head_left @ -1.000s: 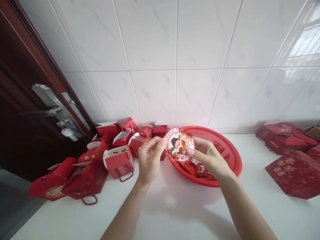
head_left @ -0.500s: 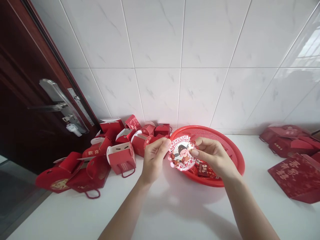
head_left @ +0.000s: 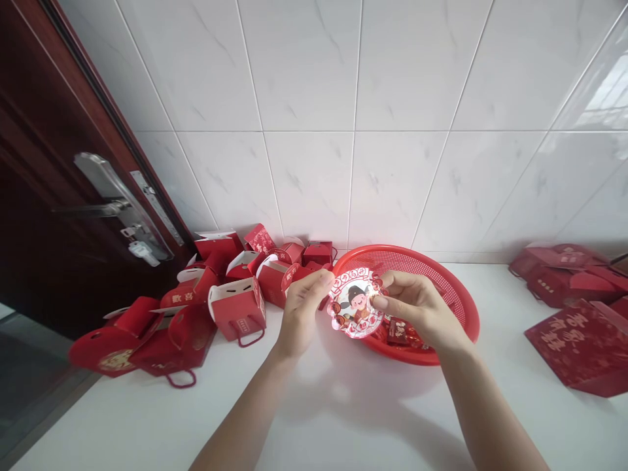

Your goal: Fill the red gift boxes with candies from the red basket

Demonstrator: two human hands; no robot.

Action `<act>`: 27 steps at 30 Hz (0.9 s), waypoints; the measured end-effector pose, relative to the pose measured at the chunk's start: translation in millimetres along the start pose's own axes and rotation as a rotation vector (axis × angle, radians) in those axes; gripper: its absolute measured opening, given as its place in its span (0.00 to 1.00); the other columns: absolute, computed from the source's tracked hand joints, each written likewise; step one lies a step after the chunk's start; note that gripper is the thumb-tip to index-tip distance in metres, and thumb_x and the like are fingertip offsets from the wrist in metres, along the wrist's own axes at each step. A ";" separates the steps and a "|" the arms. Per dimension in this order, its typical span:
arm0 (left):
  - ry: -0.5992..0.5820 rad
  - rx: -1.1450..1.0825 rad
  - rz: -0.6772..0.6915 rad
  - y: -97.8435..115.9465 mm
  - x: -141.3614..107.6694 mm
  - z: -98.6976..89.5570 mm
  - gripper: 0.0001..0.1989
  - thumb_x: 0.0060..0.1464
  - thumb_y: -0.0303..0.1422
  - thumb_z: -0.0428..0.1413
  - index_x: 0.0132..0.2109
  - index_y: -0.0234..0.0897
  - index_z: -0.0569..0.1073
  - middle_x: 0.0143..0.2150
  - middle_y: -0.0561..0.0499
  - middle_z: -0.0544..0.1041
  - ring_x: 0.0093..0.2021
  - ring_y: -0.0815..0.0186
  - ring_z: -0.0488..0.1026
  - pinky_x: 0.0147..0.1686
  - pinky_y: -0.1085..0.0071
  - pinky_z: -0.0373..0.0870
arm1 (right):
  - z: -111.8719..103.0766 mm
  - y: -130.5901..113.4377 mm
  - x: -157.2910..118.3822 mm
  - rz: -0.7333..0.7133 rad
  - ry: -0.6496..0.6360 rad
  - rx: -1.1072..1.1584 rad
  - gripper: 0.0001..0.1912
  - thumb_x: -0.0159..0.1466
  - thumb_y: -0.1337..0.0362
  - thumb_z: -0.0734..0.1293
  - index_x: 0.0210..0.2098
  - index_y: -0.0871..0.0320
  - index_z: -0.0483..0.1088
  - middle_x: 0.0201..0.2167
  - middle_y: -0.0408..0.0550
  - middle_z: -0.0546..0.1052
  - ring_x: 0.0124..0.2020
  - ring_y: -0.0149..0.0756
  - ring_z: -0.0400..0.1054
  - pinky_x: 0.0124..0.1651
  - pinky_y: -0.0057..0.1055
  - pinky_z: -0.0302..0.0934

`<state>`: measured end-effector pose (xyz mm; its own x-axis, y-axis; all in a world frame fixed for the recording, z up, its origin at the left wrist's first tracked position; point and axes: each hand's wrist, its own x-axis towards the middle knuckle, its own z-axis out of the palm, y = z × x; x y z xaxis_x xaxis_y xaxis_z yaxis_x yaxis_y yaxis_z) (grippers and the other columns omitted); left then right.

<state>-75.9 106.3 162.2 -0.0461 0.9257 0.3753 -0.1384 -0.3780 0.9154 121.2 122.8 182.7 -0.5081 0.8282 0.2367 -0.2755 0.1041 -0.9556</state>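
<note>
Above the white tabletop (head_left: 324,425), the left hand (head_left: 300,315) and right hand (head_left: 422,307) pinch opposite sides of a printed card (head_left: 358,306), lower than a second ago, suggesting handling continues; beyond lie the red basket (head_left: 470,327) and tiled wall (head_left: 309,72).

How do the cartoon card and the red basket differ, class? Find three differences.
The cartoon card is held up in the right hand; the red basket rests on the white tabletop. The card is smaller than the basket. The card has a printed figure and lettering; the basket has small holes. Both have red on them.
</note>
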 end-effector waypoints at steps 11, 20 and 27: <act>0.023 -0.021 -0.026 -1.9 0.5 0.6 0.24 0.59 0.47 0.58 0.24 0.39 0.59 0.24 0.55 0.55 0.26 0.68 0.52 0.26 0.69 0.55 | 0.2 1.1 -0.5 0.018 -0.032 -0.016 0.11 0.56 0.58 0.79 0.30 0.56 0.76 0.31 0.46 0.80 0.34 0.36 0.74 0.39 0.33 0.70; -0.008 -0.074 -0.055 -4.3 0.9 1.0 0.24 0.60 0.47 0.58 0.24 0.39 0.61 0.24 0.56 0.57 0.27 0.69 0.54 0.28 0.70 0.56 | -3.2 3.7 -1.4 0.018 -0.028 -0.020 0.11 0.54 0.60 0.80 0.30 0.56 0.77 0.32 0.46 0.79 0.34 0.35 0.73 0.39 0.32 0.70; 0.015 -0.083 -0.102 -6.0 3.3 2.2 0.25 0.57 0.49 0.61 0.24 0.38 0.62 0.23 0.56 0.60 0.26 0.70 0.55 0.27 0.71 0.58 | -3.9 3.6 -1.9 -0.001 -0.009 -0.045 0.13 0.53 0.58 0.81 0.30 0.57 0.77 0.33 0.46 0.78 0.33 0.34 0.72 0.38 0.31 0.69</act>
<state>-73.1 111.6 158.3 -0.0421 0.9596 0.2781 -0.2246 -0.2803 0.9333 124.3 123.8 178.1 -0.5155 0.8229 0.2391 -0.2394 0.1297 -0.9622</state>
